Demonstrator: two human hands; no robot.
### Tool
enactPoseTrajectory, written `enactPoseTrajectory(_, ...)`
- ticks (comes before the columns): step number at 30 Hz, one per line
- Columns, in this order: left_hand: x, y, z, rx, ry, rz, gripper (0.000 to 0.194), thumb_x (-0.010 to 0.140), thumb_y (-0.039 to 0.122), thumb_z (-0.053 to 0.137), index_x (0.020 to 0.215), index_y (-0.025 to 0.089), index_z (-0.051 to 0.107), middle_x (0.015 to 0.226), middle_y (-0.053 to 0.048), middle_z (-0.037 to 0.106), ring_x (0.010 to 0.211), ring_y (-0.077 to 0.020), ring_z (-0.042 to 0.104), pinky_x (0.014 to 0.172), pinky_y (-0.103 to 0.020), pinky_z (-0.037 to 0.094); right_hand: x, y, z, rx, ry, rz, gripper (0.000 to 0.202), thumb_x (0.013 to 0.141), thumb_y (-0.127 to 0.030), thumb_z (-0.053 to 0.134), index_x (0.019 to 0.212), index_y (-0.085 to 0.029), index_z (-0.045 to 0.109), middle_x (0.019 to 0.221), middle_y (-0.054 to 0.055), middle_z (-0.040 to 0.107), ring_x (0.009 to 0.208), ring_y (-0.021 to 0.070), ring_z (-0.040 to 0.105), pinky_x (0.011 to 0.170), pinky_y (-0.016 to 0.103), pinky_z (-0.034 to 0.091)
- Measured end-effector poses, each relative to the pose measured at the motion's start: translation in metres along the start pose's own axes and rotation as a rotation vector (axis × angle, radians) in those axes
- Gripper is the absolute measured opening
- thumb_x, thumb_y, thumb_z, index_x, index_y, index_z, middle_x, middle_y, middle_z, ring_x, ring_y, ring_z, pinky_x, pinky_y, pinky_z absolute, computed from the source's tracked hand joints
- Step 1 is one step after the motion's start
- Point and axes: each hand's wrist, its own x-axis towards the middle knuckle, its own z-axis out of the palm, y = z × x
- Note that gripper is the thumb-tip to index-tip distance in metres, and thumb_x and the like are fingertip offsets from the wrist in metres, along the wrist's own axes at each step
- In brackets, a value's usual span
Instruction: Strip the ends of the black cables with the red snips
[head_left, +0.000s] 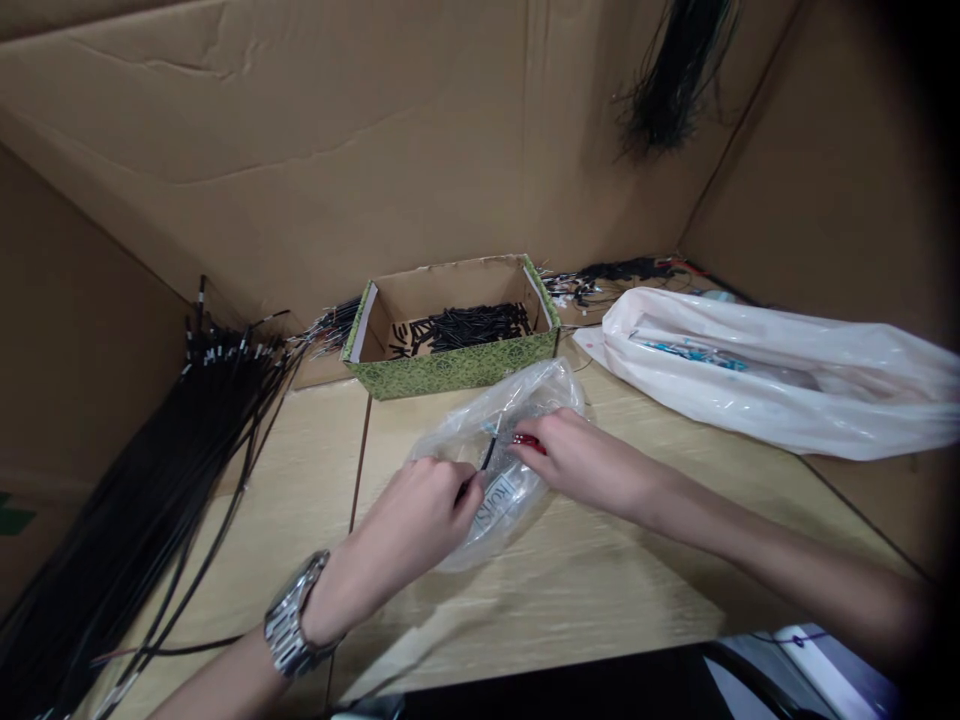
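My left hand (431, 505), with a metal watch (294, 615) on its wrist, is closed round a black cable (489, 452). The cable's end, with thin light wires, points up and away over a clear plastic bag (480, 545). My right hand (559, 450) is closed too, its fingers pinched beside a small red thing (529, 441). What kind of thing that is I cannot make out. Both hands are above the bag, a short way apart, with the cable end between them. Small items inside the bag are too blurred to name.
Behind the bag stands a green patterned box (457, 378) holding many short black tubes. A bundle of black cables (150, 480) lies at left. To the right is a white plastic bag (750, 400) with blue-tipped pieces inside. Cardboard walls (360, 130) enclose the table (600, 610).
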Motion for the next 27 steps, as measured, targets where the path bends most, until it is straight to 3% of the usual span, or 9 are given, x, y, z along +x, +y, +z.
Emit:
enactPoseTrajectory(10,0.000,0.001,-0.003,-0.043,-0.015,-0.005,0.037,0.101,0.029,0.043,0.072,0.019,0.063,0.059,-0.001,0.063,0.051,-0.0144,0.051,0.055,-0.030,0.027,0.001,0.003,0.005,0.005,0.006,0.012,0.028,0.098,-0.028,0.048,0.080,-0.019,0.068,0.076,0.009,0.069,0.075,0.0236,0.066,0.062,0.030,0.037)
enactPoseTrajectory(15,-0.002,-0.002,-0.004,-0.189,0.035,-0.007,0.037,0.103,0.033,0.044,0.075,0.019,0.064,0.063,0.002,0.065,0.057,-0.0129,0.055,0.057,-0.027,0.032,-0.009,0.001,-0.009,0.005,-0.005,0.044,0.020,0.094,-0.027,0.055,0.083,-0.018,0.069,0.075,0.009,0.070,0.074,0.0241,0.066,0.062,0.030,0.038)
enactPoseTrajectory(22,-0.002,-0.012,-0.001,-0.152,0.233,0.016,0.032,0.101,0.030,0.049,0.080,0.019,0.071,0.066,0.000,0.069,0.055,-0.0131,0.058,0.055,-0.024,0.035,-0.028,-0.007,-0.034,0.045,-0.003,0.118,0.023,0.095,-0.028,0.056,0.079,-0.018,0.069,0.064,0.004,0.066,0.058,0.0185,0.059,0.057,0.028,0.034)
enactPoseTrajectory(27,0.000,-0.016,0.006,-0.120,0.325,0.008,0.028,0.099,0.030,0.051,0.090,0.020,0.075,0.073,-0.004,0.075,0.061,-0.0164,0.066,0.057,-0.023,0.041,-0.023,-0.009,-0.038,0.087,-0.034,0.120,0.022,0.094,-0.025,0.057,0.077,-0.018,0.070,0.072,0.005,0.071,0.065,0.0188,0.062,0.059,0.029,0.035)
